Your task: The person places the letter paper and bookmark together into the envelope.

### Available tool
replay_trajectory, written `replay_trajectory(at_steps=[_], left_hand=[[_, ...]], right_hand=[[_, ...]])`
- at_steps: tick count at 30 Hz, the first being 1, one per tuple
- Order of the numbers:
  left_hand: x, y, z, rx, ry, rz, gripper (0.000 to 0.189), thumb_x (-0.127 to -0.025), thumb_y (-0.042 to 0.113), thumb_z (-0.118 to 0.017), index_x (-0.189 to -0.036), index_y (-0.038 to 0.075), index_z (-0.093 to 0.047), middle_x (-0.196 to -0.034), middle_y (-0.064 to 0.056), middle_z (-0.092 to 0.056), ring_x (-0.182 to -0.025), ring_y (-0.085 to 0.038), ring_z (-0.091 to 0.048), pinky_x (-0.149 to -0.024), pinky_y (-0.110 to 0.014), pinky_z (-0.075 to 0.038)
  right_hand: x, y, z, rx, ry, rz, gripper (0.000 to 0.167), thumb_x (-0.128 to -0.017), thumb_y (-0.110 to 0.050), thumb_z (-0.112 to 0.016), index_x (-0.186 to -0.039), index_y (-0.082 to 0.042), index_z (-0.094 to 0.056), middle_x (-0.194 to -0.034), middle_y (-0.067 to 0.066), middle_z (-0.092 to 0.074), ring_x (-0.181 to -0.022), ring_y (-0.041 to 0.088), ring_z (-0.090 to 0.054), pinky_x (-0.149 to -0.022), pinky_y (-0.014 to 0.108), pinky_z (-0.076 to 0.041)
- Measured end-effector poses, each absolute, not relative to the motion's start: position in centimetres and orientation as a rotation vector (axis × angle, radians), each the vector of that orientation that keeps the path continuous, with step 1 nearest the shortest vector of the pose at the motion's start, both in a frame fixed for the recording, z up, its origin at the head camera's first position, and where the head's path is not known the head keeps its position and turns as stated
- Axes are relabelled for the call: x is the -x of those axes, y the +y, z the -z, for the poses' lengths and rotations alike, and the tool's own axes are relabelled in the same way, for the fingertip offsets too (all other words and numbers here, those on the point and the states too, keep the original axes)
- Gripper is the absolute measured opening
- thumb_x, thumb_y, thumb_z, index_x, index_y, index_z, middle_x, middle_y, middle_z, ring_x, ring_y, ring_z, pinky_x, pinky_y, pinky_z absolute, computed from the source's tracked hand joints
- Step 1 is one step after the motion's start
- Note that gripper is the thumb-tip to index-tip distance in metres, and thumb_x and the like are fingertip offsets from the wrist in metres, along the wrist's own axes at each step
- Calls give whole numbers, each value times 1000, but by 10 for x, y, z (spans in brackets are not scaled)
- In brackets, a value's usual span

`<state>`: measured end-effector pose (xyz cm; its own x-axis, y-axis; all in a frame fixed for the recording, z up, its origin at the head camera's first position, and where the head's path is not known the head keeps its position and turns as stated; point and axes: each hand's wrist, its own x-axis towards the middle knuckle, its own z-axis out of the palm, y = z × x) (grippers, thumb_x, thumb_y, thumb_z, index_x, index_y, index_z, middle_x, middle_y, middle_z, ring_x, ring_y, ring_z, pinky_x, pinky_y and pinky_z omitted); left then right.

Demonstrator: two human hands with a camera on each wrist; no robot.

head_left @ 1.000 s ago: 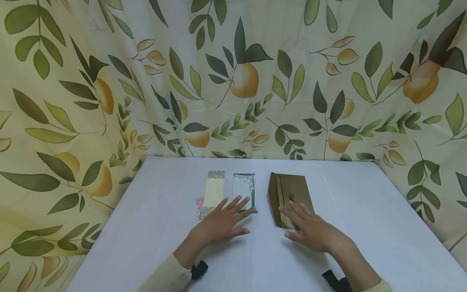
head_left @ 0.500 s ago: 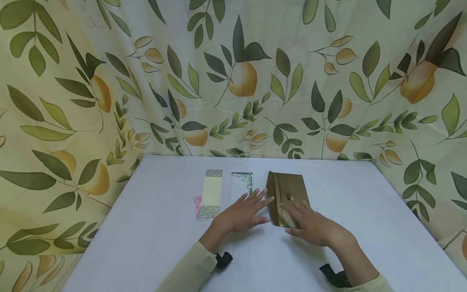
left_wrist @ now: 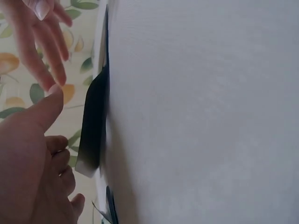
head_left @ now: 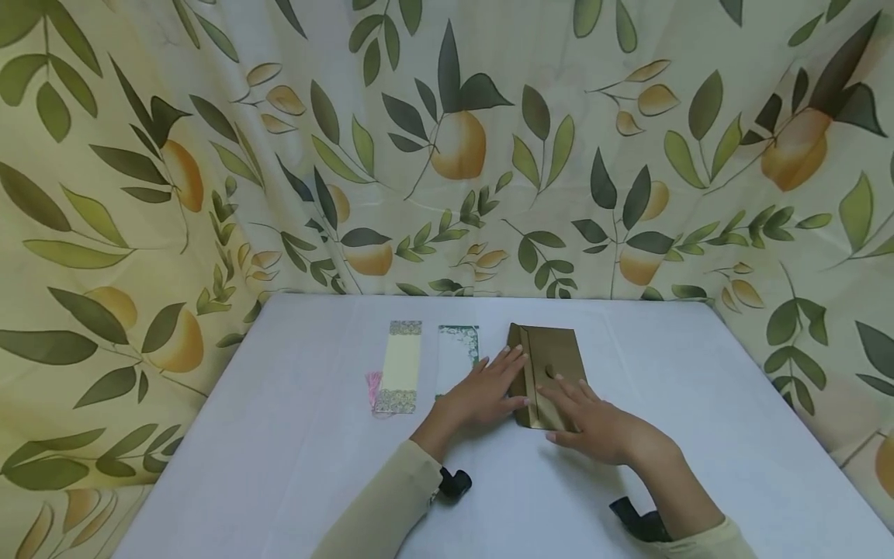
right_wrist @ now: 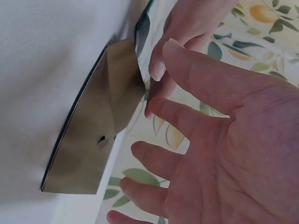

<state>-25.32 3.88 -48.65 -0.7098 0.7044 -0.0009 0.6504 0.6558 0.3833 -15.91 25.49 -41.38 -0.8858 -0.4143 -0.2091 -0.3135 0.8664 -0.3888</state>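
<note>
A gold-brown envelope [head_left: 564,349] lies on the white table, its flap standing up a little along the left side. A small dark spot [right_wrist: 103,140] shows on its face in the right wrist view. My left hand [head_left: 480,392] has its fingers stretched over the envelope's flap side, thumb near the lower left corner. Over the lower right part of the envelope is my right hand [head_left: 602,423], fingers spread and relaxed. In the right wrist view nothing is between the fingers of either hand. Part of the envelope's lower edge is hidden by the right hand.
Left of the envelope lies a white card with a green floral border [head_left: 457,349], partly covered by the left hand. Beyond it is a cream bookmark [head_left: 401,363] with patterned ends and a pink tassel [head_left: 374,390]. A leaf-and-fruit curtain [head_left: 461,217] hangs behind the table.
My left hand has moved right, from over the bookmark and card to the envelope's flap side. The right hand has stayed over the envelope. The head view has shifted slightly.
</note>
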Motion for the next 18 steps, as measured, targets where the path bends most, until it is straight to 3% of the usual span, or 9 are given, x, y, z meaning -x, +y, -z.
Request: replay_trajectory(at_steps=[12, 18], left_hand=[[250, 46, 487, -996, 2674, -522, 84, -106, 59, -46, -166, 10, -16, -172, -3, -7, -156, -18, -1, -123, -43, -9], [249, 49, 493, -950, 2676, -439, 86, -104, 58, -53, -166, 9, -18, -172, -4, -10, -156, -17, -2, -123, -39, -8]], right_hand=[[158, 253, 414, 514, 2690, 528, 73, -100, -43, -67, -158, -8, -41, -164, 31, -22, -144, 64, -12, -99, 82, -26], [159, 254, 414, 505, 2680, 523, 70, -100, -42, -67, -156, -6, -44, -162, 33, -23, -143, 65, -14, -100, 81, -27]])
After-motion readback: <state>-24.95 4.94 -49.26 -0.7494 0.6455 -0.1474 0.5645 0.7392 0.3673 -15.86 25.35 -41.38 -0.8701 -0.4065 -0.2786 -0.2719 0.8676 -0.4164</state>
